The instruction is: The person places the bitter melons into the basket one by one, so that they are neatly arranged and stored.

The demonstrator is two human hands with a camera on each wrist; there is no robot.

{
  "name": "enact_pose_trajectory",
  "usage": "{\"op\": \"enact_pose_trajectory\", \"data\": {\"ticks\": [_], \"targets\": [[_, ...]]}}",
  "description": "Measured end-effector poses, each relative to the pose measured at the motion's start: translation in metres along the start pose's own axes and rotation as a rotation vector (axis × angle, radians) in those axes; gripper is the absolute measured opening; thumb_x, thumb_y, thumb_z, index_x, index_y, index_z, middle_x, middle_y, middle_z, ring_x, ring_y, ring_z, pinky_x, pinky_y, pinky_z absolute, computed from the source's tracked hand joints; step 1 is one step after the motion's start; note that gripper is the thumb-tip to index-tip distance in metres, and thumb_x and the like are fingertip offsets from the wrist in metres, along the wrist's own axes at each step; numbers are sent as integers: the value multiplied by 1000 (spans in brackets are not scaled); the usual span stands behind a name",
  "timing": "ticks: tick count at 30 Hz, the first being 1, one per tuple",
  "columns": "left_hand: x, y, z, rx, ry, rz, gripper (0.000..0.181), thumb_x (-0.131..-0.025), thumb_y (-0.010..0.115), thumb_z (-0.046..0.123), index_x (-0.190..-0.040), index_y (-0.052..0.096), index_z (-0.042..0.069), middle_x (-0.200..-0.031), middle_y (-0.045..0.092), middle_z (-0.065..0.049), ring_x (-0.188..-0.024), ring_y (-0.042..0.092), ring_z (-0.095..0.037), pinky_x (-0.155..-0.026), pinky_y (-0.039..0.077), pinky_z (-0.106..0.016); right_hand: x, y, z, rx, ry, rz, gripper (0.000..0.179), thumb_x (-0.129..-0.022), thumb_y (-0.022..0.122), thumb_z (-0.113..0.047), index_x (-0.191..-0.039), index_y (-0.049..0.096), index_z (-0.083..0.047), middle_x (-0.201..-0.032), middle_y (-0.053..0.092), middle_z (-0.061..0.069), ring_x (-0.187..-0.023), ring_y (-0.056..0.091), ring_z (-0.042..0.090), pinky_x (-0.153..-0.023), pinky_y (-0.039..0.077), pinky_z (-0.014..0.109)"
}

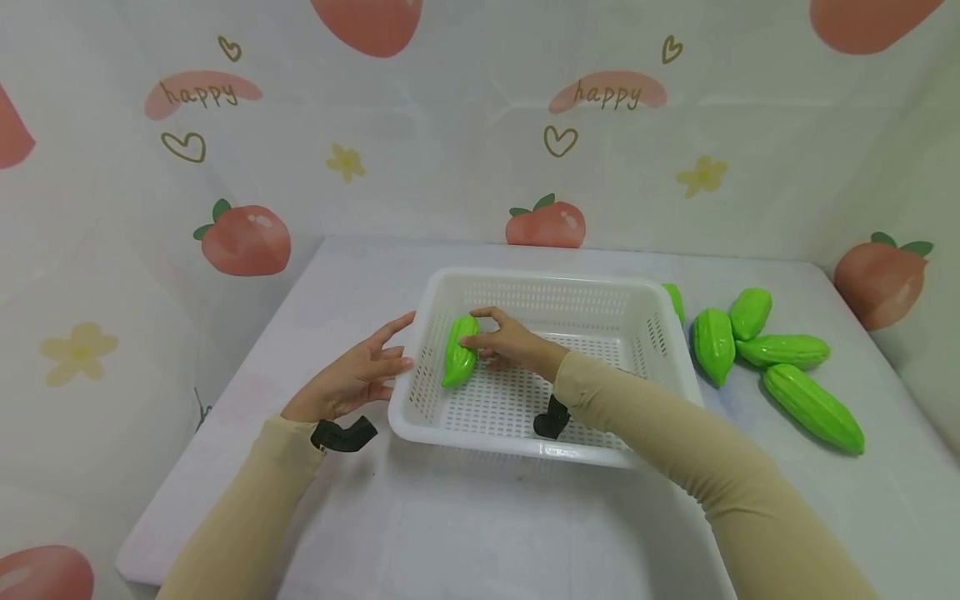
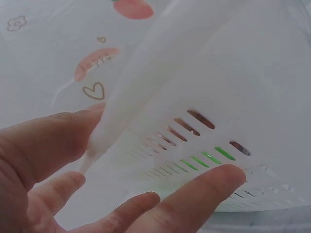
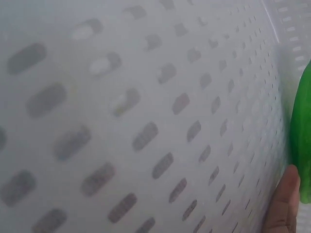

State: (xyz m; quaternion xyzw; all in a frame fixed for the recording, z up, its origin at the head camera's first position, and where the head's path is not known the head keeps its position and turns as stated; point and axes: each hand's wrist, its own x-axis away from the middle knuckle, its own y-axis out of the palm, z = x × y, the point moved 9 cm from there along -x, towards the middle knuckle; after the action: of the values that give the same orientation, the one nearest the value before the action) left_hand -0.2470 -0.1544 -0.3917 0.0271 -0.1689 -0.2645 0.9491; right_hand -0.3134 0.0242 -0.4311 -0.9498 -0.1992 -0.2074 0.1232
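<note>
A bright green ridged gourd (image 1: 461, 352) with a pointed tip lies at the left side inside a white slotted plastic basket (image 1: 480, 446). My right hand (image 1: 513, 343) reaches into the basket and holds the gourd's upper part, thumb and forefinger against it; its other fingers are partly hidden. In the right wrist view, a fingertip (image 3: 290, 182) touches the green gourd (image 3: 303, 141) at the right edge. My left hand (image 1: 360, 371) is at the basket's left side, fingers spread and touching the rim and outer wall. Through the slots in the left wrist view, green (image 2: 211, 158) shows.
Right of the basket, several more green gourds (image 1: 813, 408) lie on the white-covered table (image 1: 465, 517). One gourd (image 1: 675, 302) is partly hidden behind the basket's right rim. A printed curtain (image 1: 450, 167) with peaches stands behind the table. Black wrist-camera mounts (image 1: 345, 435) sit on both wrists.
</note>
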Motion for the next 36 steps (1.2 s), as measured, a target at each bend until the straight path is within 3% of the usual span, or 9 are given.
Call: {"op": "enact_pose_trajectory", "data": {"ticks": [7,15,22,31,36], "targets": [[0,1,1,18,4,-6,79,-95,60,7,-154,15,37,-149,39,-18,-109,64,-26,-86,56,-48,-1,-2,1,10,0,-2,68,-89,71,-25,-147,35,-26,-124,53,13,-94,55,19,-73,57,30],[-1,0,1,0,-7,4,79,-95,62,10,-153,18,39,-143,46,-14,-105,66,-24,-85,57,-45,0,-2,-1,4,5,-20,67,-91,69,-26,-148,34,-26,-103,52,8,-85,53,16,-71,56,29],[-3,0,1,-3,-7,7,79,-94,63,11,-153,20,39,-140,48,-12,-105,66,-24,-86,57,-45,3,-12,-5,63,24,-14,66,-91,67,-28,-148,34,-25,-101,50,8,-83,52,16,-76,56,29],[-1,2,1,12,-8,-2,78,-94,62,8,-153,20,39,-138,50,-13,-105,65,-25,-87,56,-47,15,-38,-11,120,32,0,49,-96,61,-22,-140,46,-10,-131,55,13,-99,56,21,-90,54,35],[0,1,1,8,-1,-9,79,-94,62,8,-153,19,38,-137,49,-14,-105,65,-24,-86,57,-45,29,-53,-21,202,-3,-21,46,-96,57,-20,-139,46,-5,-135,54,17,-108,58,28,-93,53,38]]}}
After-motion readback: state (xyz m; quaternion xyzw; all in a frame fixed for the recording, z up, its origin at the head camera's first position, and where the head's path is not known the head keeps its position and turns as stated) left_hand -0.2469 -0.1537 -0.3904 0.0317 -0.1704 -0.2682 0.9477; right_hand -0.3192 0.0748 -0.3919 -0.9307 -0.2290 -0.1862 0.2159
